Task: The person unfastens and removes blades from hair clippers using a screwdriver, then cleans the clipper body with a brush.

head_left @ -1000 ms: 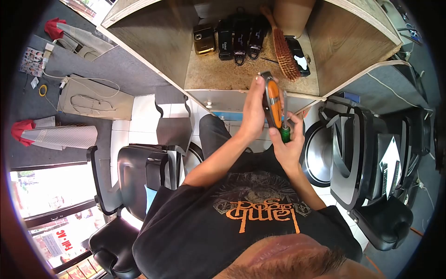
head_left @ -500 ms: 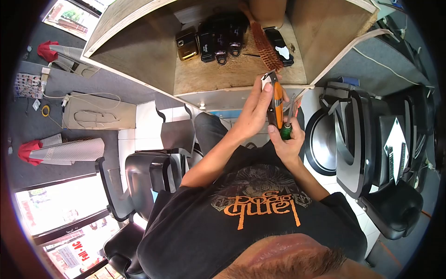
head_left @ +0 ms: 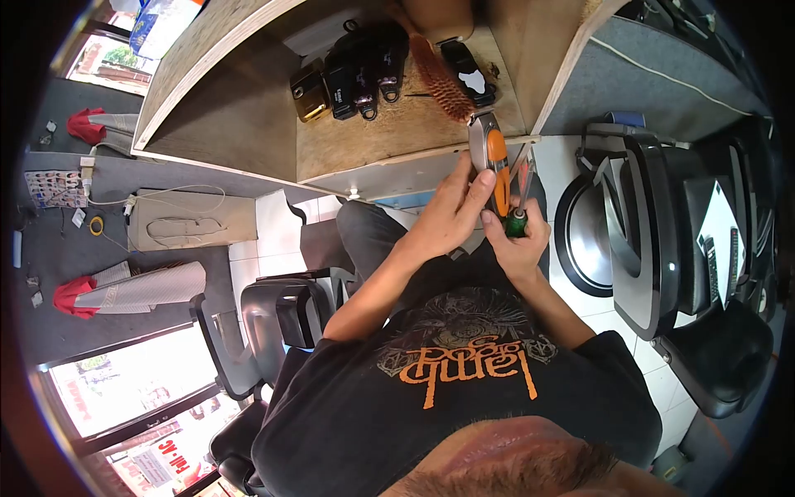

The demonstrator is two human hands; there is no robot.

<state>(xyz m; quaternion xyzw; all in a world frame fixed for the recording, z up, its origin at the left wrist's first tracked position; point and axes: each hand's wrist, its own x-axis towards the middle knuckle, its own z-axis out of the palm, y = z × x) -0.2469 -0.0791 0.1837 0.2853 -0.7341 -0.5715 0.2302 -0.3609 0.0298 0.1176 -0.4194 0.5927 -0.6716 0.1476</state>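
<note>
While our left grip point(head_left: 445, 213) wraps around the orange-and-silver clipper point(head_left: 497, 151), we hold the green-handled screwdriver point(head_left: 516, 224) in our right grip point(head_left: 522, 253), just beside it. We have the clipper in front of the wooden shelf point(head_left: 356, 149), on which we see a reddish brush point(head_left: 439, 79) and several black devices point(head_left: 364, 84).

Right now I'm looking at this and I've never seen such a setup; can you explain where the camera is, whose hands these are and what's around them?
There's no machine here. One camera, worn on a person's head, looks forward and down, so you see that person's own bare hands. The left hand holds an orange-and-grey hair clipper. The right hand grips what looks like a green-handled metal screwdriver, close beside the clipper. Beyond them, a wooden shelf holds a long brown-bristled brush, a boxy gold-and-black device and a black object with a white patch.
</note>
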